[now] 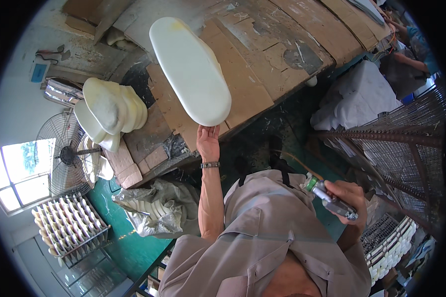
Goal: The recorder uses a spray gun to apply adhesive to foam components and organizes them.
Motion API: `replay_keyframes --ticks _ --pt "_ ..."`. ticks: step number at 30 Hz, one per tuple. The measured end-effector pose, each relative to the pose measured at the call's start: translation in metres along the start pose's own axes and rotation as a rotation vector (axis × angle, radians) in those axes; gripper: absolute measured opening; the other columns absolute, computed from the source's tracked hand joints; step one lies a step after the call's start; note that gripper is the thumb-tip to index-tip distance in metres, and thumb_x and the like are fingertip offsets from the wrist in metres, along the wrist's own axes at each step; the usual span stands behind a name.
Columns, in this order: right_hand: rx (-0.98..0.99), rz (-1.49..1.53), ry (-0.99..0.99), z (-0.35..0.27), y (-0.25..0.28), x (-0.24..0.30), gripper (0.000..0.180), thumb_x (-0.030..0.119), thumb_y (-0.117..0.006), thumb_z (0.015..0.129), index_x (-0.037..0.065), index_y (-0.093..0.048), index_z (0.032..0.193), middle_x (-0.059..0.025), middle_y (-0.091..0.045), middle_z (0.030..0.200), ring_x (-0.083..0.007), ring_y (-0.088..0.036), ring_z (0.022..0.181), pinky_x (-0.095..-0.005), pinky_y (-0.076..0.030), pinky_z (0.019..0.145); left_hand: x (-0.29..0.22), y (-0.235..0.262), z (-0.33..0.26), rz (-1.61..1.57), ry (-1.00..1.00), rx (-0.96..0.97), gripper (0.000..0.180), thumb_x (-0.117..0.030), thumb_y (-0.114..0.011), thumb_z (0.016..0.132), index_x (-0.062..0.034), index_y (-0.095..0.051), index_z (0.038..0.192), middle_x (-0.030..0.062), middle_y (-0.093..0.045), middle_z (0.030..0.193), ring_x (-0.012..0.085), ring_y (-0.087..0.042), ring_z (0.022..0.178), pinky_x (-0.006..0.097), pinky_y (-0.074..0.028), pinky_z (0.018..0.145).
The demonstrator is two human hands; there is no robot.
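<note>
My left hand [207, 140], with a metal watch on its wrist, reaches forward and touches the near end of a large white oval slab [191, 69], shaped like a shoe sole, that lies on the cardboard-covered workbench [252, 84]. My right hand [349, 198] is held close to my body at the right. It grips a grey metal hand tool [330, 199] with a green tip pointing left.
A stack of white moulded pieces [109, 111] sits at the bench's left end, with a fan [64, 156] and a rack of white pieces [69, 225] below. A crumpled sheet [156, 208] lies on the green floor. A wire cage [406, 143] stands at right, white cloth [357, 99] beside it.
</note>
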State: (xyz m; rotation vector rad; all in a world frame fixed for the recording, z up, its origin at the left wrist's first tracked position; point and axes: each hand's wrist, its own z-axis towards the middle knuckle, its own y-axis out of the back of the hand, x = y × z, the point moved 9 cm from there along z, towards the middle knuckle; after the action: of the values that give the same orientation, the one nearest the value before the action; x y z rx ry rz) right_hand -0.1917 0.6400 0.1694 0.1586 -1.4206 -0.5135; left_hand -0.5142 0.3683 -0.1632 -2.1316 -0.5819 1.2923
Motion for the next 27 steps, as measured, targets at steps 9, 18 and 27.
replay_keyframes --ticks 9,18,27 --pt "-0.084 -0.160 -0.058 0.003 0.022 0.001 0.054 0.013 -0.075 0.078 -0.009 -0.062 0.126 -0.0151 -0.063 0.078 -0.0238 -0.064 0.066 -0.0313 -0.048 0.059 0.002 -0.002 0.007 -0.104 -0.011 0.067 0.041 -0.012 -0.053 0.101 0.0008 -0.045 0.139 0.0152 -0.057 0.135 0.0309 -0.056 0.125 0.049 -0.044 0.114" --pt "-0.253 -0.182 0.023 0.032 0.037 0.007 0.049 0.011 -0.074 0.079 -0.010 -0.063 0.122 -0.0136 -0.060 0.078 -0.0203 -0.061 0.067 -0.0295 -0.047 0.061 0.002 -0.023 0.010 -0.092 -0.069 0.103 0.050 -0.034 -0.067 0.098 -0.0072 -0.052 0.137 0.0079 -0.058 0.137 0.0243 -0.056 0.126 0.042 -0.047 0.109" --pt "-0.163 -0.138 0.059 0.052 0.041 -0.002 0.053 0.006 -0.075 0.074 -0.009 -0.064 0.124 -0.0151 -0.062 0.081 -0.0216 -0.061 0.068 -0.0290 -0.047 0.062 0.002 -0.026 0.015 -0.129 -0.102 0.079 0.060 -0.037 -0.068 0.097 -0.0088 -0.046 0.145 0.0063 -0.052 0.147 0.0251 -0.049 0.134 0.043 -0.044 0.111"
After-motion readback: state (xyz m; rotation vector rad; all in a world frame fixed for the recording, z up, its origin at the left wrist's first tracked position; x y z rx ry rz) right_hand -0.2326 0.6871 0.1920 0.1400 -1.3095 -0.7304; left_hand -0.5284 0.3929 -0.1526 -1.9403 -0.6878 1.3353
